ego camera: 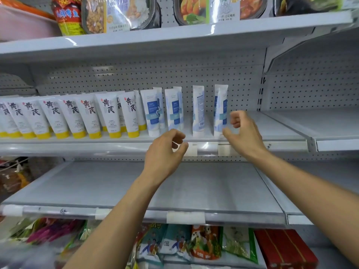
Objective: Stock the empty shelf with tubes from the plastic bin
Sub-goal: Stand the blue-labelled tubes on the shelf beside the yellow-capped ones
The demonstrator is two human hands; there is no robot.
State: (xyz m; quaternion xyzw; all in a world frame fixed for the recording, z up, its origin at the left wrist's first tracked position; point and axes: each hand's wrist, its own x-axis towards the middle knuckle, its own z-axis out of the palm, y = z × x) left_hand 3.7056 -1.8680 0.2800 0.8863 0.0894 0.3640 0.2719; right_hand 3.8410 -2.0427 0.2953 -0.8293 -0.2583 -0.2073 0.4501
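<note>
Left hand (165, 152) and right hand (243, 131), both loosely curled, holding nothing, in front of the shelf (272, 131). Blue-white tubes (198, 111) stand upright just beyond both hands. Yellow-capped tubes (77, 117) stand in a row left of the left hand.

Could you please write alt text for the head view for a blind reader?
Two empty hands, the left hand and right hand, fingers loosely curled, hover before white-and-blue plastic tubes standing on a white metal shelf, beside yellow-capped white tubes.

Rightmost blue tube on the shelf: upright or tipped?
Upright: the rightmost blue tube stands cap down on the shelf, crimped end up.
</note>
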